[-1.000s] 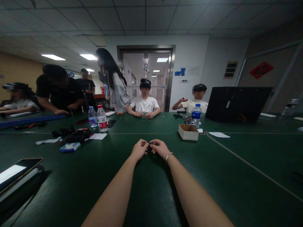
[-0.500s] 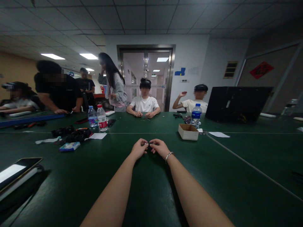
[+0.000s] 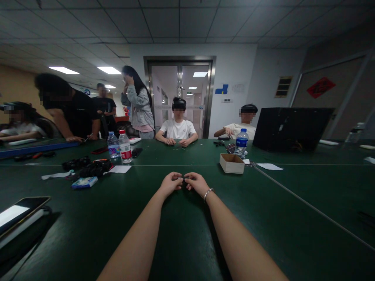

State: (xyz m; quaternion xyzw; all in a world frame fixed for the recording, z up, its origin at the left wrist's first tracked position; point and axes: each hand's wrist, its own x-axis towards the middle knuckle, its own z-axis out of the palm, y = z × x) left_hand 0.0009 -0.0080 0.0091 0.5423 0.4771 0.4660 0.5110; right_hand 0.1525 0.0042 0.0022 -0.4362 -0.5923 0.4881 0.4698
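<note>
Both arms stretch forward over the dark green table [image 3: 187, 218]. My left hand [image 3: 171, 183] is closed, its thumb and fingers pinched together near the middle of the view. Close beside it, my right hand [image 3: 197, 183] makes a similar pinch, with a silver bracelet [image 3: 208, 194] round the wrist. The fingertips of the two hands almost meet. Something small and dark may lie between them, but it is too small to make out against the table.
An open cardboard box [image 3: 231, 164] stands to the right, with a blue-labelled bottle [image 3: 241, 143] behind it. Further right is a black monitor [image 3: 293, 128]. Leftward are two bottles, dark straps [image 3: 93, 168], a tissue pack [image 3: 84, 182] and a phone [image 3: 22, 212]. Several people are around the table.
My hands keep nearly the same pose. Across the table, the person at right has lowered a raised hand, and the standing person has lifted a hand to the head. The view shifted slightly.
</note>
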